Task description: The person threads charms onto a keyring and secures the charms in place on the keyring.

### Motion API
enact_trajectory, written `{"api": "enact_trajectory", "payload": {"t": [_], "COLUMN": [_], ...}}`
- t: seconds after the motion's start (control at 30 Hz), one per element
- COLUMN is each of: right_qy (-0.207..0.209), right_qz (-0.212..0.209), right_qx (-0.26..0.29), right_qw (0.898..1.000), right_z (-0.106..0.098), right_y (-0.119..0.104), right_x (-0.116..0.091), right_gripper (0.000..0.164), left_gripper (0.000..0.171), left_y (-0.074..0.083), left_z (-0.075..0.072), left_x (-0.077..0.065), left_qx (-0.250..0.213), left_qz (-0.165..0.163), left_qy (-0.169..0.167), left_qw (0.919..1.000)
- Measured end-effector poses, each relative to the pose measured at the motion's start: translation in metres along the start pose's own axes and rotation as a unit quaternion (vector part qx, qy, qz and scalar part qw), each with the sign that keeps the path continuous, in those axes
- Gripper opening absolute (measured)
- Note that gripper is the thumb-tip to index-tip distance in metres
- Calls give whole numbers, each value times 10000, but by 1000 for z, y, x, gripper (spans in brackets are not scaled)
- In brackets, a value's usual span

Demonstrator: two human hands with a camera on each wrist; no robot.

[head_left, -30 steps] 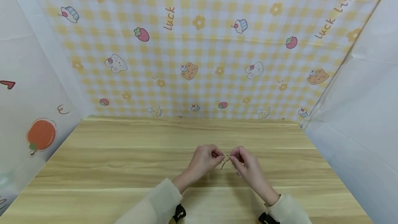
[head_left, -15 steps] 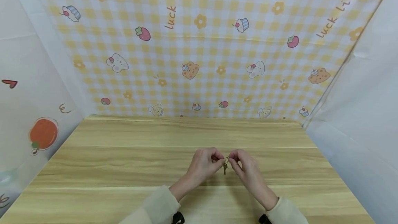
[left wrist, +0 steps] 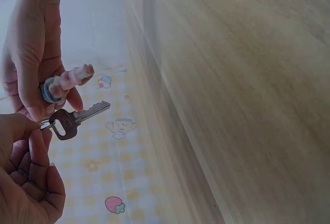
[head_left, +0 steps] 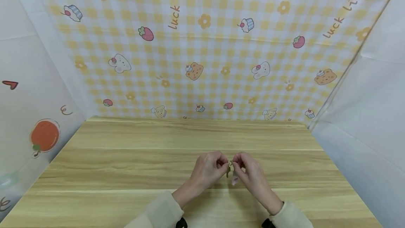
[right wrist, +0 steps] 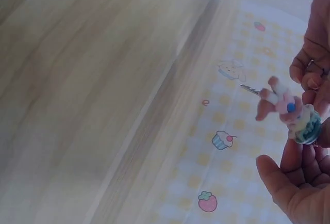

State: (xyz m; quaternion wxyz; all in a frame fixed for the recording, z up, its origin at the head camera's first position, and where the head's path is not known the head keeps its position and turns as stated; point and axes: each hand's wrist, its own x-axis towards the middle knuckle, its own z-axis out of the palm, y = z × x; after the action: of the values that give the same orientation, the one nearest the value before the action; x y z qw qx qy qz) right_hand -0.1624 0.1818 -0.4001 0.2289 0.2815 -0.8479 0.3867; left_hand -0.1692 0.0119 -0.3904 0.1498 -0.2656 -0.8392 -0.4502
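head view: two bare hands meet above a pale wood desk (head_left: 126, 171), right of its middle, holding a small key ring between them. the left hand (head_left: 207, 166) pinches the ring (left wrist: 46, 125) with thumb and finger; the right hand (head_left: 251, 170) pinches the ring's other side. in the left wrist view, a key (left wrist: 85, 115) with a dark head and toothed silver blade is threaded on the ring, just beside the left fingers. a pink, white and teal charm (right wrist: 290, 109) dangles by the right fingers, near the key. both arms wear cream sleeves (head_left: 162, 207). behind the desk hangs a yellow checked cloth (head_left: 218, 50) printed with flowers, strawberries, cupcakes and the words "luck life".
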Motion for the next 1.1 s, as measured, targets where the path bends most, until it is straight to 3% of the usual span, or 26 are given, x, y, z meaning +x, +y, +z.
{"api": "enact_trajectory", "payload": {"t": [0.17,0.27,0.37,0.5,0.63,0.77,0.87,0.97,1.1], "right_qy": [-56,-147,-283,-534,-737,-856,-870,-816,-718], "right_qz": [716,1362,2119,2974,3324,3474,3565,3610,3409], "right_qx": [521,996,1548,2460,3031,3285,3317,3164,2687], "right_qw": [9961,9856,9645,9210,8901,8741,8691,8735,8980], "right_z": [-2,-3,-6,-9,-13,-16,-17,-18,-18], "right_y": [-3,-4,-6,-8,-9,-11,-12,-12,-14], "right_x": [0,0,1,4,5,6,6,6,6], "right_gripper": [17,11,3,11,18,20,20,20,17], "left_gripper": [10,8,8,8,8,6,4,4,5], "left_y": [0,0,0,0,-1,-3,-4,-3,2], "left_z": [1,1,1,1,1,2,1,-1,-5], "left_x": [0,-1,-2,-3,-4,-5,-6,-6,-4], "left_qx": [25,-20,-99,-218,-285,-395,-462,-471,-453], "left_qz": [87,141,204,310,450,592,635,564,277], "left_qy": [75,118,191,342,509,612,576,384,-8], "left_qw": [9999,9998,9996,9987,9973,9956,9952,9966,9986]}}
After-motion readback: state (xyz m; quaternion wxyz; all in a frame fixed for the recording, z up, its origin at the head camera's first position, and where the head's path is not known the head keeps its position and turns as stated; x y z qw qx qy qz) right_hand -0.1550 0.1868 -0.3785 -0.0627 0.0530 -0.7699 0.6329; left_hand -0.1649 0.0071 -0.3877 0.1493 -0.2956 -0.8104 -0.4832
